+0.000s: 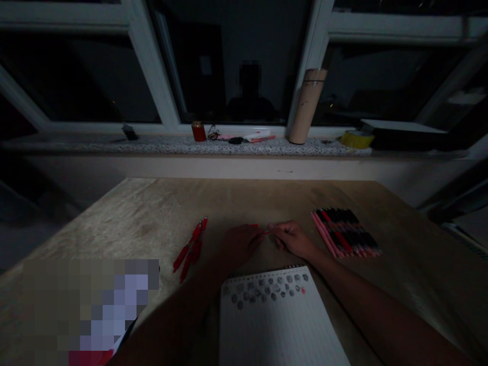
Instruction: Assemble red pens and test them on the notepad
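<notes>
My left hand (pixel 241 241) is closed around a red pen (pixel 268 232), above the top edge of the notebook. My right hand (pixel 293 238) pinches the pen's pinkish end, so both hands meet at it. My fingers hide most of the pen. Below them lies a spiral notebook (pixel 267 325) with lined paper, its upper rows filled with dark scribbled circles and one red mark. To the left is a loose bunch of red pens (pixel 189 249). Right of my right hand, several black, red and pink pens (pixel 345 233) lie side by side in a row.
Beyond the table (pixel 244 195) runs a speckled windowsill (pixel 160 145). On it stand a tall tan bottle (pixel 308 107), a small red jar (pixel 199 131), a yellow tape roll (pixel 356 139) and a dark box (pixel 404 136). A blurred-out patch covers the lower left. The room is dim.
</notes>
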Tool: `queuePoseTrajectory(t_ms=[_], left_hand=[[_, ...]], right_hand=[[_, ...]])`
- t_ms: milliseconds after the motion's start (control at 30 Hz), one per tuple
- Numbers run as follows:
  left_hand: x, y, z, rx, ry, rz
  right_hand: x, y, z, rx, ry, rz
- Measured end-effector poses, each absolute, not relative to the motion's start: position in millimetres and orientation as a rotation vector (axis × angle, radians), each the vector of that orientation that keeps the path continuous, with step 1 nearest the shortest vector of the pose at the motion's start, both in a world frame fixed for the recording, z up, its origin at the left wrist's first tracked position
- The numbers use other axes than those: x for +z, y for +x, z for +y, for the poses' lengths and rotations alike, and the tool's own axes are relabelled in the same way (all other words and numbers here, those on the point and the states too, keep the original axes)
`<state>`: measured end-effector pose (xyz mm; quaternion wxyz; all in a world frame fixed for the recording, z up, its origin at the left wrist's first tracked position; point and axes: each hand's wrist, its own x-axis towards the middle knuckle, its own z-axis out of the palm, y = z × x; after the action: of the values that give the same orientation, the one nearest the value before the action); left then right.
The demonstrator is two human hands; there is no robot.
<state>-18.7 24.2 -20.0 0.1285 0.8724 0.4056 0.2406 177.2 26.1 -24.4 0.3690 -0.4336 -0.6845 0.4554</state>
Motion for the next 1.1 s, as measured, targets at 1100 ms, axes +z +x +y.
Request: queuePoseTrajectory(t_ms=[1100], left_hand=[[-21.7,-19.0,24.5,0.696,2.462,1.226]], right_hand=[[-23.5,176.7,25.8,1.207,-1.105,-1.743]])
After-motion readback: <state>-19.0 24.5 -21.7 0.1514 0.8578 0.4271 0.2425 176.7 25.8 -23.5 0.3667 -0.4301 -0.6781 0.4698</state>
